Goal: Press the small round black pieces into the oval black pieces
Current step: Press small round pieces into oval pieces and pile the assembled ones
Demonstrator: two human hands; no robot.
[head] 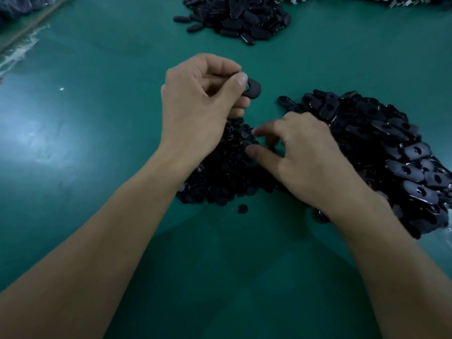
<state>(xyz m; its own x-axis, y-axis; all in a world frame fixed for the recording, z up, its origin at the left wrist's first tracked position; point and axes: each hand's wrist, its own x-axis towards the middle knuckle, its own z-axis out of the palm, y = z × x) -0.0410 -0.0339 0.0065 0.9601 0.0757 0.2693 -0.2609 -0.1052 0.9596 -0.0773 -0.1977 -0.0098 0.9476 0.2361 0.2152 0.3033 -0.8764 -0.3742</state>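
Note:
My left hand [195, 104] hovers above the green table and grips one oval black piece [253, 89] between thumb and fingers. Below it lies a heap of small round black pieces [220, 177]. My right hand [300, 157] reaches into that heap, thumb and forefinger curled at its top edge; its fingertips are blurred, so I cannot see whether they pinch a round piece. A large heap of oval black pieces [391, 155] with holes lies to the right, partly under my right wrist.
Another pile of oval black pieces [239, 18] sits at the far centre of the green table [97, 118]. One loose round piece [242, 208] lies near the front of the small heap. Clear plastic wrapping [19, 50] lies at the far left.

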